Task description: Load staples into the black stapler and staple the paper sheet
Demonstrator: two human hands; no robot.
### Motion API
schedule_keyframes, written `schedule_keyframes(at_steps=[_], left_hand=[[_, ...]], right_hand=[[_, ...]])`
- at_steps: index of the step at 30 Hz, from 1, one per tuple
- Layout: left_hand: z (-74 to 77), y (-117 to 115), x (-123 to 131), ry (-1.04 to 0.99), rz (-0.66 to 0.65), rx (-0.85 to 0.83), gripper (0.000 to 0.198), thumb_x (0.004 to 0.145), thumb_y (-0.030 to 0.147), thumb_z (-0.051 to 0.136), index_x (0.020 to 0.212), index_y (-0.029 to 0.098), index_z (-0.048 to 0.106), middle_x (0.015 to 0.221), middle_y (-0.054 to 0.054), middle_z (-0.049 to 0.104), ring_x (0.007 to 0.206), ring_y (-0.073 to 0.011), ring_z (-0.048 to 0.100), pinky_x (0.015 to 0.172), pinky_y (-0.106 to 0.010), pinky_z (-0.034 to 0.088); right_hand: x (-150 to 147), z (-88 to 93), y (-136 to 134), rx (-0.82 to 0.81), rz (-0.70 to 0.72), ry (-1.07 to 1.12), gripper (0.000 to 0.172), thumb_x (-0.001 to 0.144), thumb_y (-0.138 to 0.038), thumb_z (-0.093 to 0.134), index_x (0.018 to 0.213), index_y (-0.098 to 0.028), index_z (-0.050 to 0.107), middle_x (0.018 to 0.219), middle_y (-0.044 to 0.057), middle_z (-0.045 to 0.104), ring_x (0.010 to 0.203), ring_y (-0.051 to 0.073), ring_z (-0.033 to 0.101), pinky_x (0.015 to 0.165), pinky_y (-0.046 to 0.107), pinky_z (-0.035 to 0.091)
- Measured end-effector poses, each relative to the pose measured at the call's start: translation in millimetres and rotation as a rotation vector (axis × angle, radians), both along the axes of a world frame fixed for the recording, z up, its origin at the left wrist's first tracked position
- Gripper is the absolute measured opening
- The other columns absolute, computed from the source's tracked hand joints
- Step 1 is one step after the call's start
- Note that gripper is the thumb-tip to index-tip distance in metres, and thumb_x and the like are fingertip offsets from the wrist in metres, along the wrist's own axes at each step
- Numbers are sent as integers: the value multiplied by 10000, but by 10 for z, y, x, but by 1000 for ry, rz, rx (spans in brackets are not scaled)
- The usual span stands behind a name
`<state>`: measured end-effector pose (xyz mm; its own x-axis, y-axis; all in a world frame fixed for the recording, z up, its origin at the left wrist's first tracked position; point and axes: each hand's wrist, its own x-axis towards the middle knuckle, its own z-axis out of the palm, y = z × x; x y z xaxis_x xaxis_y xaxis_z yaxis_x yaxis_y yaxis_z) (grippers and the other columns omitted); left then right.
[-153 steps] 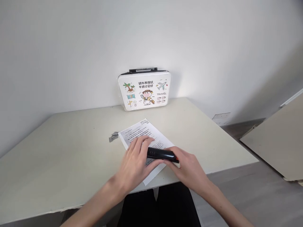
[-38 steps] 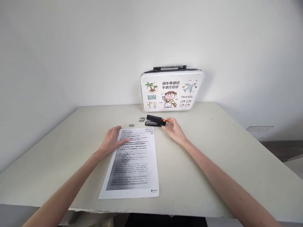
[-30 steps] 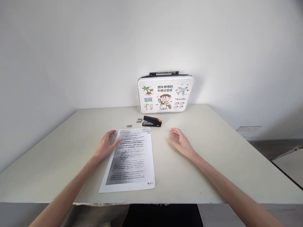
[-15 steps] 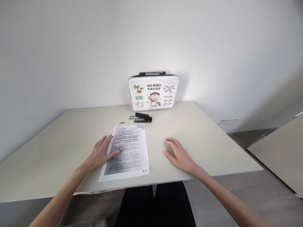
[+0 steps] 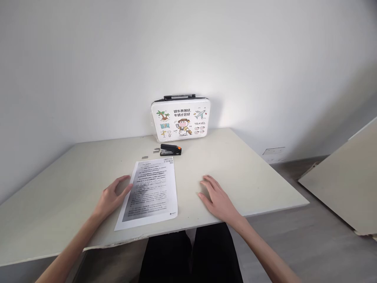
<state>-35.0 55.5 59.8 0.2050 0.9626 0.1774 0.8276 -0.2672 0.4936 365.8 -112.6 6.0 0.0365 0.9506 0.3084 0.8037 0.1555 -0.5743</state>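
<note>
Printed paper [image 5: 151,192] lies flat on the table in front of me, text side up. My left hand [image 5: 112,196] rests at its left edge, fingers apart, with the thumb by the margin. To the right of the paper, my right hand [image 5: 216,198] lies on the tabletop with its fingers spread and nothing in them. Just beyond the paper's top edge sits a black stapler [image 5: 171,149] with an orange button. Small strips of staples [image 5: 156,150] lie to the left of the stapler, and another staple strip [image 5: 145,157] is nearer the paper.
A white case [image 5: 181,122] with cartoon prints and a black handle leans against the wall behind the stapler. The pale table [image 5: 250,177] has its front edge close to my lap. A pale panel [image 5: 341,184] stands to the right beyond the table.
My left hand has slid off the paper's face to its left edge. My right hand stays on the table. The whole view has shifted slightly, with objects appearing further left.
</note>
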Motion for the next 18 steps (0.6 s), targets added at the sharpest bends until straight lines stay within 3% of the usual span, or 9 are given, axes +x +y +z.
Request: schedule_keyframes(at_steps=[5, 8, 12, 18], left_hand=[[22, -52, 8, 4, -33, 8, 609, 910, 713, 532, 1322, 281, 655, 1415, -51, 687, 1211, -318, 692, 1076, -464, 530], [7, -60, 0, -27, -23, 9, 596, 919, 700, 528, 1314, 272, 656, 1401, -54, 697, 1221, -313, 687, 1090, -466, 519], [-42, -33, -34, -59, -24, 14, 578, 937, 687, 520, 1305, 264, 659, 1388, -54, 706, 1240, -311, 681, 1089, -450, 525], [-139, 2, -100, -84, 13, 26, 560, 955, 681, 529, 1318, 270, 646, 1364, -54, 722, 1171, -313, 715, 1015, -448, 579]], right_hand=[[-45, -58, 42, -3, -31, 42, 433, 1056, -463, 462, 1427, -247, 521, 1637, 145, 417, 1567, 329, 328, 1210, 562, 431], [-129, -113, 251, 26, -18, 25, 460, 1044, -442, 480, 1450, -228, 506, 1625, 160, 435, 1553, 339, 352, 1240, 586, 376], [-250, -122, 812, 17, -12, 0, 558, 1022, -410, 489, 1522, -167, 436, 1621, 190, 440, 1545, 338, 367, 1274, 553, 319], [-377, -93, 1762, -54, -80, 62, 703, 970, -324, 502, 1608, -119, 288, 1606, 197, 469, 1514, 330, 422, 1264, 514, 332]])
